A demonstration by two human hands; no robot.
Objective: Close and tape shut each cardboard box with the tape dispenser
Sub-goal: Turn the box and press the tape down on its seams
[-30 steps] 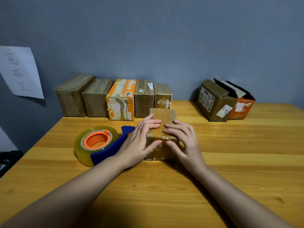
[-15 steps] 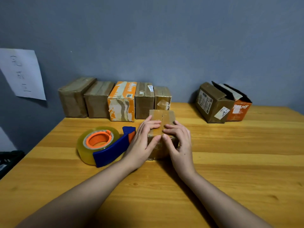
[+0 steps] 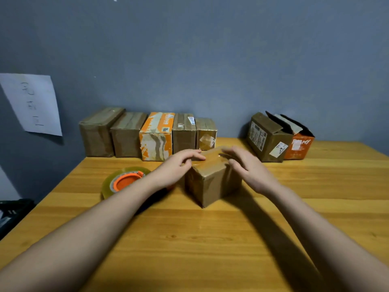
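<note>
Head view. The small brown box stands on the wooden table in front of the person, turned so that one vertical corner faces the camera. Its long axis appears to run from near left to far right, though motion blur makes this uncertain. A glossy tape strip lies across the top face.

The left hand rests on the top left edge of the box with fingers bent over it. The right hand is at the right top edge with fingers extended and relaxed; whether it touches the cardboard cannot be determined.

The tape dispenser lies just left of the box, partly behind the left forearm.

Risks:
- The box is light and rests at an angle. Uneven pressure from one hand could make it slide or spin.
- Tape pressed unevenly could wrinkle or lift at the edges.
- The left forearm is near the dispenser and could knock it.

The open boxes at far right are not yet taped.
</note>
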